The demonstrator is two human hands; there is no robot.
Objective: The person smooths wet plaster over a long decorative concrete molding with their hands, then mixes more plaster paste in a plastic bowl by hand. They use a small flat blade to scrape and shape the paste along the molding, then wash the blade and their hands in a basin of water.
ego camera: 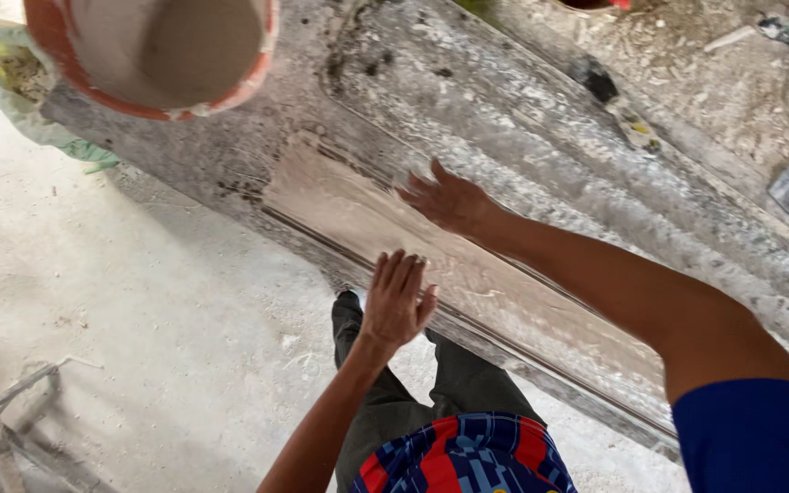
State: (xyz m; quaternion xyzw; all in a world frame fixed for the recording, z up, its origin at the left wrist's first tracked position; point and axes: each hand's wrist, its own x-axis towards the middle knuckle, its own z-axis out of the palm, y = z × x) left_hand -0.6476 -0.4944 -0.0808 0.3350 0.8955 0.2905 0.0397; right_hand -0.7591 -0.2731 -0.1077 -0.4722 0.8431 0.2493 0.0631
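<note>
Here, smoothing step: right hand (447, 199) flat, fingers spread, on wet pale strip (385, 242) in long mould (541, 173). Left hand (396, 299) open, holding nothing, at near edge. Bucket (152, 55) at far end. Next probably needs even, gentle strokes.

A pale, dusty concrete floor (139, 301) is seen under soft daylight. A crumpled green plastic sack (11, 82) is laid at upper left, and grey metal bars (11, 420) at lower left.
</note>
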